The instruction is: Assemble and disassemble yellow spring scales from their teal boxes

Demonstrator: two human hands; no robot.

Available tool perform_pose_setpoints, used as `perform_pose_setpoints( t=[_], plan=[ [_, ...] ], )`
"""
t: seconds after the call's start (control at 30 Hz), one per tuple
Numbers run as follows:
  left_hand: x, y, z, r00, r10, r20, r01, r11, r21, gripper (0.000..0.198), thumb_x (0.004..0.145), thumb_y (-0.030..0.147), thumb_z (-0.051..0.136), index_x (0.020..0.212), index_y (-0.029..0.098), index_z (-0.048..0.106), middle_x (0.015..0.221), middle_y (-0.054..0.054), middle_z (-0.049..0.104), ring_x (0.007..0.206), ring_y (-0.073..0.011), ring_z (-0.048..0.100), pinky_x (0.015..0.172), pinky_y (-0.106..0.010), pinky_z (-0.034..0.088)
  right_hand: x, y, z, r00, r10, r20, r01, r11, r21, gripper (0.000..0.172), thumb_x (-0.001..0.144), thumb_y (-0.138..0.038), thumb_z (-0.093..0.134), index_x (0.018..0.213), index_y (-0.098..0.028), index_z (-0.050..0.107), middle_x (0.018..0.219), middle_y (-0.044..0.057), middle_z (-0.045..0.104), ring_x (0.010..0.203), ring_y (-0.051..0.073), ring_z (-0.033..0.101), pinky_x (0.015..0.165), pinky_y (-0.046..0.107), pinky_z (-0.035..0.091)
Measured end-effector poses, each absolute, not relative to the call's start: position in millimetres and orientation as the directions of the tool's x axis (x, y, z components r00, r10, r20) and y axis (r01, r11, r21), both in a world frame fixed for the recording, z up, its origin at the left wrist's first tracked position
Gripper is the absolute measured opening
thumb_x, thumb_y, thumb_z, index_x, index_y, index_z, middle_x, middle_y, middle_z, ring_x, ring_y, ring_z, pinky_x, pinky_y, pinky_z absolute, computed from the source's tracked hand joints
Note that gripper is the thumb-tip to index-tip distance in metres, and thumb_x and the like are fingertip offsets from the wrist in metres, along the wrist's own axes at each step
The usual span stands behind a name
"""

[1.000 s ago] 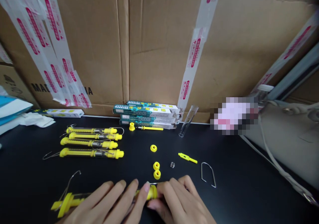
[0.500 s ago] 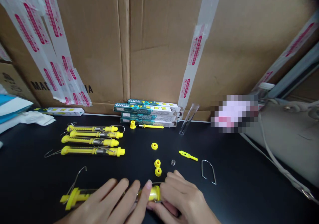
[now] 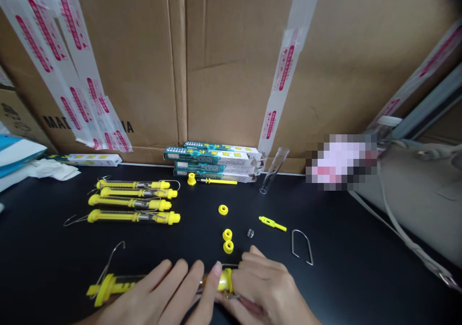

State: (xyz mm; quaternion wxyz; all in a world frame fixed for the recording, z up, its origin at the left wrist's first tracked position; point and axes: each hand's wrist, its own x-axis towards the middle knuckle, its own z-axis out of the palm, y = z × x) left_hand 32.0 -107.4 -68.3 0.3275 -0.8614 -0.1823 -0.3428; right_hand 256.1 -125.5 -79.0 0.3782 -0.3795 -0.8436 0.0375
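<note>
A clear tube device with yellow ends (image 3: 108, 286) lies across the black table at the front, a wire hook (image 3: 111, 262) rising from its left end. My left hand (image 3: 173, 291) covers its middle, fingers laid over the tube and the index fingertip near the right yellow collar (image 3: 225, 280). At that right end my right hand (image 3: 265, 286) is closed around the yellow end and a thin metal wire; part of the wire shows below the collar. The fingertips of my right hand are partly hidden.
Several finished-looking yellow tube devices (image 3: 133, 216) lie at the left. Small boxes (image 3: 216, 159) are stacked at the back beside a clear tube (image 3: 274, 171). Yellow rings (image 3: 223, 210), a yellow rod (image 3: 272, 223), a spring (image 3: 250, 233) and a wire loop (image 3: 302, 247) lie beyond my hands.
Both hands keep nearly the same place. A bit more of the wire shows below the right collar, and the right fingers have shifted slightly.
</note>
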Motion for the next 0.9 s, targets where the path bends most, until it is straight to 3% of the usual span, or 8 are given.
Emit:
perform_pose_setpoints(
  t=[0.3,0.8,0.9],
  plan=[
    [30.1,-105.4,-70.5,0.718,0.070,0.692,0.521,-0.713,-0.469,0.041,0.104,0.010,0.038,0.113,0.023,0.075,0.106,0.001,0.076,0.093,-0.0150,0.070,0.090,-0.032,0.050,257.0,-125.9,-80.5,-0.417,0.673,0.611,0.589,0.712,-0.382,0.049,0.103,-0.022,0.050,0.055,-0.021,0.040,0.050,-0.006,0.050,0.047,0.009,0.042,0.054,0.022,0.035],
    [35.8,-108.6,-67.2,0.649,0.123,0.751,0.580,-0.718,-0.385,0.034,0.108,0.016,0.041,0.112,0.021,0.074,0.095,0.004,0.079,0.085,-0.0112,0.071,0.086,-0.030,0.050,258.6,-127.5,-76.5,-0.403,0.698,0.592,0.587,0.693,-0.419,0.050,0.106,-0.031,0.052,0.058,-0.019,0.057,0.052,-0.005,0.056,0.048,0.009,0.048,0.054,0.023,0.039],
    [37.3,-109.4,-64.9,0.656,0.130,0.744,0.574,-0.726,-0.380,0.033,0.107,0.015,0.042,0.112,0.021,0.074,0.094,0.004,0.079,0.085,-0.0115,0.071,0.085,-0.030,0.049,258.9,-128.2,-76.5,-0.401,0.693,0.599,0.583,0.697,-0.417,0.051,0.105,-0.031,0.053,0.056,-0.020,0.054,0.051,-0.005,0.054,0.048,0.010,0.048,0.055,0.023,0.040]
  ],
)
